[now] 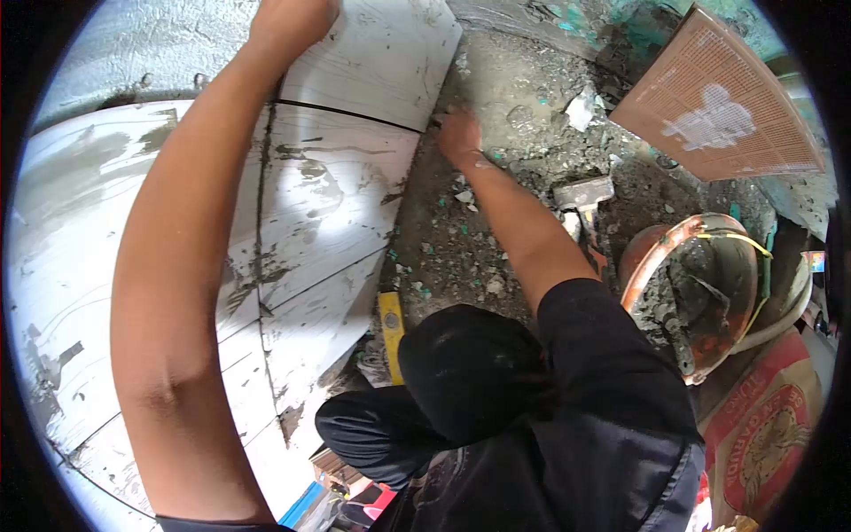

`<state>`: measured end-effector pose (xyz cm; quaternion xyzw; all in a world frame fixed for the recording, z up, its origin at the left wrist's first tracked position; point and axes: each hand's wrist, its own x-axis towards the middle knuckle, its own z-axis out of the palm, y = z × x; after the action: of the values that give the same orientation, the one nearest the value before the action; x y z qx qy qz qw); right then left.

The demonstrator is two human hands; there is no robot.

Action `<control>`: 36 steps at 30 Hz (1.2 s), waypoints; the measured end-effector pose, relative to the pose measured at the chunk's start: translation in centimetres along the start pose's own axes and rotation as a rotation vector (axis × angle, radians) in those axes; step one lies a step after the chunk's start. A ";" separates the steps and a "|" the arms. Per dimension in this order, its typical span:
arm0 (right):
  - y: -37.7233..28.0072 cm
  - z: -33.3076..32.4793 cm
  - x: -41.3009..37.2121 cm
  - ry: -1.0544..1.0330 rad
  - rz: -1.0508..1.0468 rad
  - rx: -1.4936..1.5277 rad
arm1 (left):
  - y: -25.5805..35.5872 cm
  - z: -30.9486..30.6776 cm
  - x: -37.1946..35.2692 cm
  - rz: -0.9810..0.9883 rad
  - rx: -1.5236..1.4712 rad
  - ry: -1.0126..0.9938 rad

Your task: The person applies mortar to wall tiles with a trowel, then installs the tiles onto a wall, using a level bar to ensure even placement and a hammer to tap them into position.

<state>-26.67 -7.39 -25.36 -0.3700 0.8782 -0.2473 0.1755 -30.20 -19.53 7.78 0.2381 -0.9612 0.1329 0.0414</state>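
White wood-patterned floor tiles (332, 191), smeared with grey mud, cover the left side. My left hand (292, 25) is at the top edge of the view, over the far tile (372, 62); its fingers are hidden. A dark gap separates that tile from the one nearer me. My right hand (461, 139) is low at the far tile's right corner, its fingers curled against the edge; the fingertips are hard to see. Under my right forearm lies rough wet mortar and rubble (443, 239). A hammer (585, 193) rests on the rubble right of that forearm.
A yellow spirit level (391, 337) lies by my knee. At the right stands an orange bucket (631, 257) with grey mortar and a tool in it. Behind it leans a brown tile (674, 97), its gridded back showing. A red-and-tan cement sack (767, 434) is at lower right.
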 end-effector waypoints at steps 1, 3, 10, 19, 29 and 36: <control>0.0 0.6 0.0 0.031 -0.018 -0.024 | 0.0 0.0 0.0 0.001 0.015 -0.002; 0.6 2.5 0.4 0.097 -0.053 -0.082 | 0.2 -0.5 -0.1 0.001 -0.040 -0.011; 0.7 1.7 0.0 -0.020 -0.074 -0.150 | -0.6 0.0 0.3 0.101 -0.048 0.009; 1.0 1.9 -0.5 0.068 -0.113 -0.034 | -1.1 -0.6 1.2 0.178 0.053 -0.074; 1.6 3.9 -0.1 0.164 -0.094 0.080 | -3.8 1.3 2.5 0.271 0.124 -0.055; 2.7 -2.8 -1.3 0.499 0.214 0.280 | -2.9 0.7 1.8 0.258 0.075 -0.060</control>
<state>-28.74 -3.90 -24.43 -0.1754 0.8856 -0.4291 0.0285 -30.45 -22.99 8.01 0.1177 -0.9790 0.1658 -0.0139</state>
